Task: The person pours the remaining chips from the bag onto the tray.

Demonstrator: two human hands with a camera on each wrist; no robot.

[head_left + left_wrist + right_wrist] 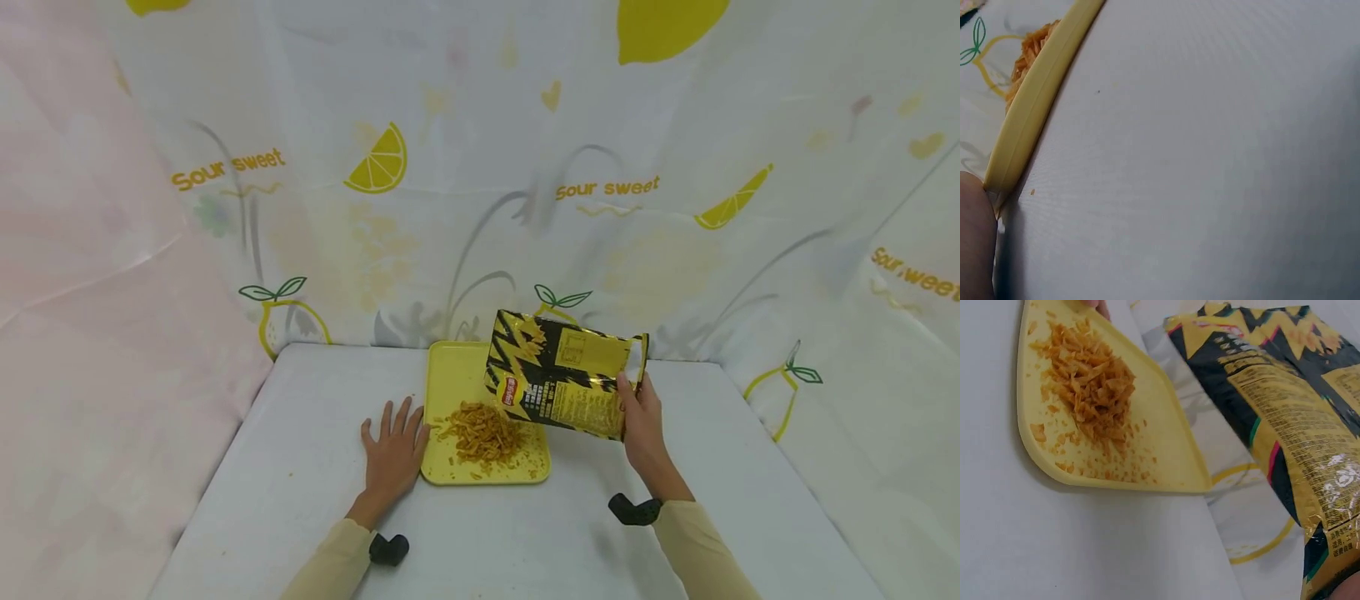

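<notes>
My right hand (643,421) grips one end of a black and yellow chip bag (564,375), thumb on its printed face. The bag is held sideways above the right part of a yellow tray (459,367). A heap of orange-brown chip strips (486,435) lies on the tray, with crumbs around it; the right wrist view shows the chips (1094,384) and the bag (1285,419) side by side. My left hand (394,450) lies flat with fingers spread on the table, its edge touching the tray's left rim. In the left wrist view the tray rim (1038,94) slants past a fingertip.
A white table (315,467) carries the tray near its back edge, with a few stray crumbs (1032,192) beside it. Behind stands a white cloth backdrop (465,233) with lemon prints. Black wrist cameras (388,550) sit on both forearms.
</notes>
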